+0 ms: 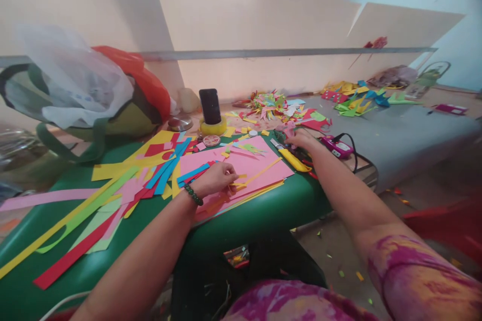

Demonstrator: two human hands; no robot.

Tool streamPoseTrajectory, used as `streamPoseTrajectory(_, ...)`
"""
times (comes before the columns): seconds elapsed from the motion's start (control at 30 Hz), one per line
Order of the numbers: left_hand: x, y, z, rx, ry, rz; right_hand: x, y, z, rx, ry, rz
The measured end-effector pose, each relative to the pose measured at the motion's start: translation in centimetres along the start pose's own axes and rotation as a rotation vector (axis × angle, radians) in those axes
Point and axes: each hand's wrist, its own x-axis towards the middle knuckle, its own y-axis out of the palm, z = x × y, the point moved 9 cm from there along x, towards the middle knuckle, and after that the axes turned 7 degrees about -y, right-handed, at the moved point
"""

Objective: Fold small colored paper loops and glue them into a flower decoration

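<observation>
My left hand (pixel 220 179), with a dark green bead bracelet at the wrist, pinches a folded yellow paper strip (pixel 238 186) above a pink paper sheet (pixel 269 164). A longer yellow strip (pixel 263 171) slants across that sheet. To the right, my right hand (pixel 304 139) reaches to the sheet's far right corner. Its fingers curl down by dark-handled items and a small pink piece; what they hold is hidden. Beside it lies a yellow utility knife (pixel 295 159) with its metal end towards the sheet. Green and yellow paper scraps (pixel 250 149) rest on the pink sheet.
Coloured paper strips (pixel 150 170) spread over the green table cover (pixel 241 210) at left. A phone (pixel 210 106) stands in a yellow tape roll (pixel 214 127). Folded paper pieces (pixel 269 105) pile up behind. A bag (pixel 113 120) stands back left; a purple device (pixel 338 148) lies right.
</observation>
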Motion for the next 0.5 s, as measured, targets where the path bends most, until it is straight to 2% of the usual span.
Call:
streamPoseTrajectory(0.13,0.1,-0.2,0.2,0.078,-0.037,-0.054,0.2,-2.4,-0.5,0.046,-0.015,-0.15)
streamPoseTrajectory(0.2,0.0,-0.3,0.3,0.123,-0.05,-0.078,-0.2,-4.2,-0.7,0.17,-0.042,-0.247)
streamPoseTrajectory(0.27,0.0,-0.3,0.3,0.168,-0.053,-0.082,-1.4,-5.4,-0.4,0.357,-0.095,-0.28)
streamPoseTrajectory(0.37,0.0,-0.1,0.6,0.235,-0.078,-0.069,-5.0,-5.1,2.1,0.52,-0.278,-0.149)
streamPoseTrajectory(0.43,0.1,0.0,0.8,0.263,-0.095,-0.061,-8.5,-4.1,4.5,0.464,-0.414,-0.045)
streamPoseTrajectory(0.5,0.2,0.0,1.0,0.268,-0.104,-0.054,-11.8,-2.0,6.8,0.415,-0.515,0.121)
